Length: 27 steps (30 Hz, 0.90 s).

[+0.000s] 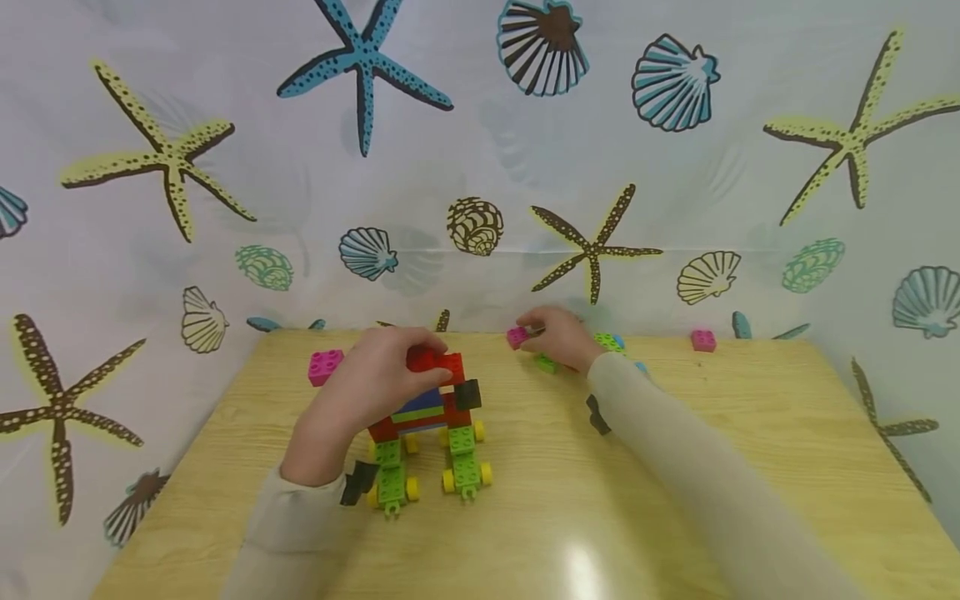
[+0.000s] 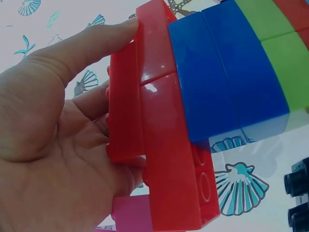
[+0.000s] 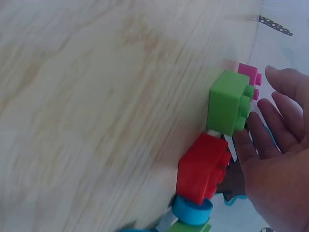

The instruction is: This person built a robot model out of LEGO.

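Note:
My left hand (image 1: 367, 375) grips red bricks (image 2: 161, 121) at the top of a toy built from blocks, thumb on the near edge and fingers behind. Below the red are a blue brick (image 2: 227, 72) and a green layer (image 2: 285, 67). The toy stands on green wheeled bases (image 1: 465, 467) with yellow wheels. A black brick (image 1: 467, 394) shows at its right side. At the table's back edge, my right hand (image 1: 562, 337) is beside a small pink brick (image 1: 517, 337), fingers spread and loosely bent. A green brick (image 3: 227, 104) lies close to its fingertips.
A red brick (image 3: 200, 166) and a blue round piece (image 3: 192, 210) lie in line behind the right hand. One pink brick (image 1: 703, 340) sits at the back right, another pink brick (image 1: 325, 367) left of the toy. A patterned cloth (image 1: 465, 125) hangs behind the wooden table (image 1: 555, 517).

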### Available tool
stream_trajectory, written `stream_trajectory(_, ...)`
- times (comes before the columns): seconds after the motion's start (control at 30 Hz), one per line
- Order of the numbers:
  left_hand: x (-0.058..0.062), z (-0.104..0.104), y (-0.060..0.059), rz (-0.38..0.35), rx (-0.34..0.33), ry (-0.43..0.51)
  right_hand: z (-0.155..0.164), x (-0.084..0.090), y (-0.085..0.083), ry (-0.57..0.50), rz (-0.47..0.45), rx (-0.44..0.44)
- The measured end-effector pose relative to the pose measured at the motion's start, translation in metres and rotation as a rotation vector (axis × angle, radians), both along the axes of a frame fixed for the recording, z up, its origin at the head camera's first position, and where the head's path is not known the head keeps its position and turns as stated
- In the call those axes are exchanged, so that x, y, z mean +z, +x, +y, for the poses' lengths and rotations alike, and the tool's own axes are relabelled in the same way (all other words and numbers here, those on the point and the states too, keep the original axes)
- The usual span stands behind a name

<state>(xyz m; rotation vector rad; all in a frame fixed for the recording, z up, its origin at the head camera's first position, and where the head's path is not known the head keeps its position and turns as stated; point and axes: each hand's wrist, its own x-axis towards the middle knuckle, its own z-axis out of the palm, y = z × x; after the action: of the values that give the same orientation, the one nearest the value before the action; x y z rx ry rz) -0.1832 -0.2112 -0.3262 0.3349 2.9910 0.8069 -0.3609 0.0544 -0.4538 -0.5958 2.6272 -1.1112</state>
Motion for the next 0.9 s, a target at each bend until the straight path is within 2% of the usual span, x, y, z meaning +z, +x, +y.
stream_trajectory(0.23, 0.001, 0.002, 0.002, -0.005, 0.007, -0.007, -0.007, -0.006, -0.004, 0.023, -0.005, 0.013)
stream_trajectory(0.47, 0.002, 0.001, 0.002, -0.002, 0.005, -0.008, -0.013, -0.006, 0.0, 0.07, 0.007, 0.024)
stream_trajectory(0.9, 0.001, 0.0, 0.001, -0.001, -0.003, -0.007, -0.01, -0.011, 0.0, 0.106, 0.014, -0.023)
